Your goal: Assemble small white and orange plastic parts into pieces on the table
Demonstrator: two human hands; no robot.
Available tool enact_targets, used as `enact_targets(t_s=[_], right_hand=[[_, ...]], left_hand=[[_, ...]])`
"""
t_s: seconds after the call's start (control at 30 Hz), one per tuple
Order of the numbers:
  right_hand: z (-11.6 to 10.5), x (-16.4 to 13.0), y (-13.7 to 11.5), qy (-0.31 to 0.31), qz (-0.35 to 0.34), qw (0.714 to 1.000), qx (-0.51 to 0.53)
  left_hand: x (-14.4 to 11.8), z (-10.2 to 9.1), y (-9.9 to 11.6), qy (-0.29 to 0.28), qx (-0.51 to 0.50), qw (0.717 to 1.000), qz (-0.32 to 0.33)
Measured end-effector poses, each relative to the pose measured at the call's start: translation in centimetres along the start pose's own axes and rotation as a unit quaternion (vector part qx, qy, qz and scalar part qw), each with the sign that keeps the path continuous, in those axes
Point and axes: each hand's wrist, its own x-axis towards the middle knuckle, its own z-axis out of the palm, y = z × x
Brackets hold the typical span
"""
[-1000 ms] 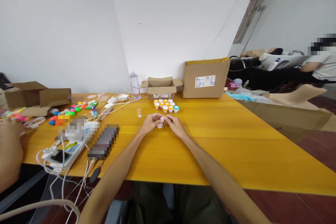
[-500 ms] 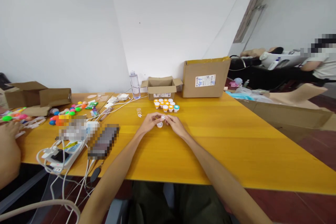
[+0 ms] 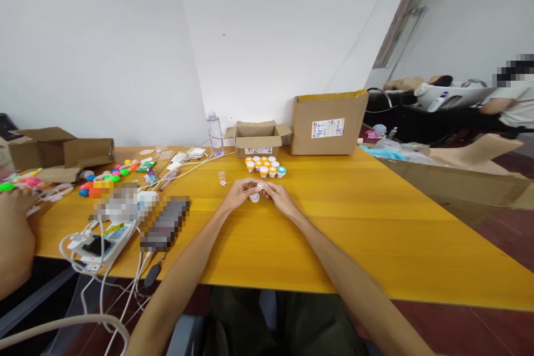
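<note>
Head view: left hand (image 3: 238, 194) and right hand (image 3: 280, 198) meet mid-table (image 3: 375, 233), fingers pinched on small white piece (image 3: 259, 186) above open white pot (image 3: 254, 197). Capped pots (image 3: 265, 167) clustered toward far edge; this pot not yet closed.

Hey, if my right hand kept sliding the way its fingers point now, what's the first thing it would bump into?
Probably your left hand: your right hand points left toward it, fingertips nearly meeting around a small white cube-like piece. A small white cap lies just below; depth is unclear.
</note>
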Motion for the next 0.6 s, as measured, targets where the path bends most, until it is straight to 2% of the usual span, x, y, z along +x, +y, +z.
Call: enact_targets(t_s=[0.43, 0.6], right_hand=[[0.03, -0.22, -0.38, 0.004, 0.011, 1.000, -0.007], [0.10, -0.21, -0.52, 0.003, 0.010, 1.000, 0.004]], left_hand=[[-0.02, -0.32, -0.51, 0.005, 0.002, 1.000, -0.005], [0.03, -0.22, -0.45, 0.043, 0.061, 0.997, -0.008]])
